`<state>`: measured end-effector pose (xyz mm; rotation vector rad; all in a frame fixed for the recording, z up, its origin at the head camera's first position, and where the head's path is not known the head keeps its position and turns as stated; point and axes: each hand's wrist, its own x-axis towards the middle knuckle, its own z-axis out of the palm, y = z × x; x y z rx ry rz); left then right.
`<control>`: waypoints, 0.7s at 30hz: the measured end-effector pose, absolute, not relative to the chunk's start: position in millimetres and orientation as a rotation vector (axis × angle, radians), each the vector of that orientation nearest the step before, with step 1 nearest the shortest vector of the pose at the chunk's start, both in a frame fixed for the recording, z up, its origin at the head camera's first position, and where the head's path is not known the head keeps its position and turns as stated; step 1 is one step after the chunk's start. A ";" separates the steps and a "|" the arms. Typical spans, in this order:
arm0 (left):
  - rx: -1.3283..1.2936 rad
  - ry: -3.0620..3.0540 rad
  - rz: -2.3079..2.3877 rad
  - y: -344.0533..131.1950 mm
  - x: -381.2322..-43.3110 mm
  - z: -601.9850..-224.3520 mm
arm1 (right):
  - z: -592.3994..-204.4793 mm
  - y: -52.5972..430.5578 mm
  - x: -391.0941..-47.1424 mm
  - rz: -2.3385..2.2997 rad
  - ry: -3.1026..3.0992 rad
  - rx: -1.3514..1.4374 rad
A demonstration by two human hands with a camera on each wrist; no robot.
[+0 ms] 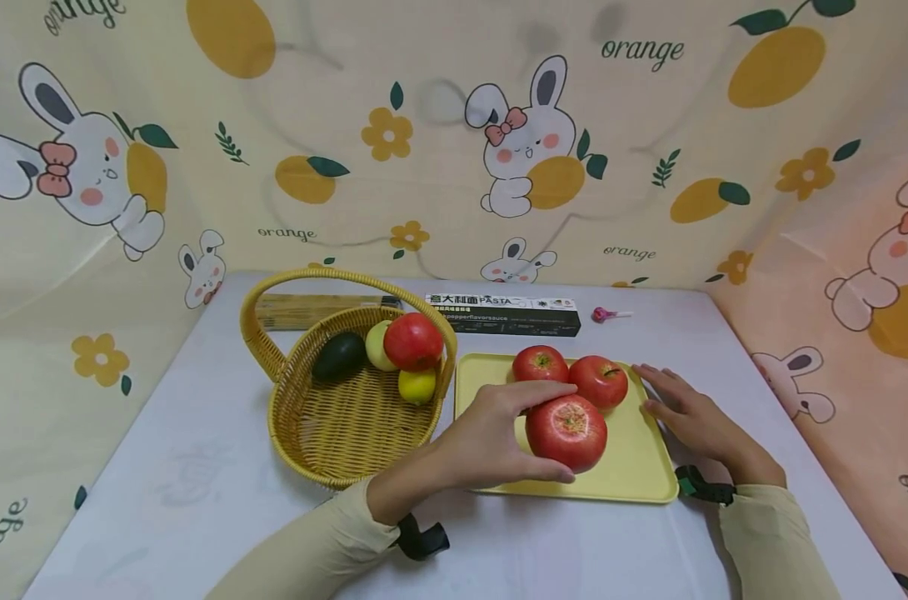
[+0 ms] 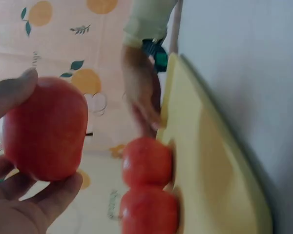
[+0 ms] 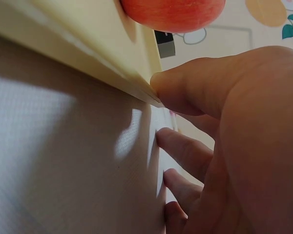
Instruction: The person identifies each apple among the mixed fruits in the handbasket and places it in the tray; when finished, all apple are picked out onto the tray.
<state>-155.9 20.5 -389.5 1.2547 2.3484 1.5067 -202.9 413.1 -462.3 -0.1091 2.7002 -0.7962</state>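
My left hand (image 1: 491,437) grips a red apple (image 1: 566,433) between thumb and fingers, holding it up over the front of the yellow tray (image 1: 634,475). In the left wrist view the held apple (image 2: 46,129) is clear of the tray, with the thumb on one side and fingertips on the other. Two more red apples (image 1: 540,365) (image 1: 599,383) sit side by side at the tray's back. At the tray's right edge is my right hand (image 1: 694,421), fingers loosely extended. The right wrist view shows its thumb at the tray's rim (image 3: 102,61) and the other fingertips on the table.
Left of the tray stands a yellow wicker basket (image 1: 356,429) with a tall handle. Inside are an avocado (image 1: 339,357), a pale green fruit (image 1: 379,346), a red apple (image 1: 412,342) and a lemon (image 1: 416,387). Behind lie a pasta box (image 1: 502,323), a yellowish pack (image 1: 311,311) and a lollipop (image 1: 600,315).
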 end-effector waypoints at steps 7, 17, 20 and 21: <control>1.211 2.419 1.377 54.1 -161.6 -407.1 | -462.0 412.2 -203.1 -0.788 2.713 -0.126; 1.155 2.494 1.194 89.5 -175.5 -436.3 | -462.1 414.7 -203.3 -0.808 2.714 -0.163; 1.144 2.496 1.151 97.4 -177.9 -443.0 | -461.9 415.4 -203.2 -0.811 2.712 -0.170; 1.147 2.501 1.135 99.9 -178.2 -444.8 | -461.9 415.4 -203.2 -0.812 2.712 -0.173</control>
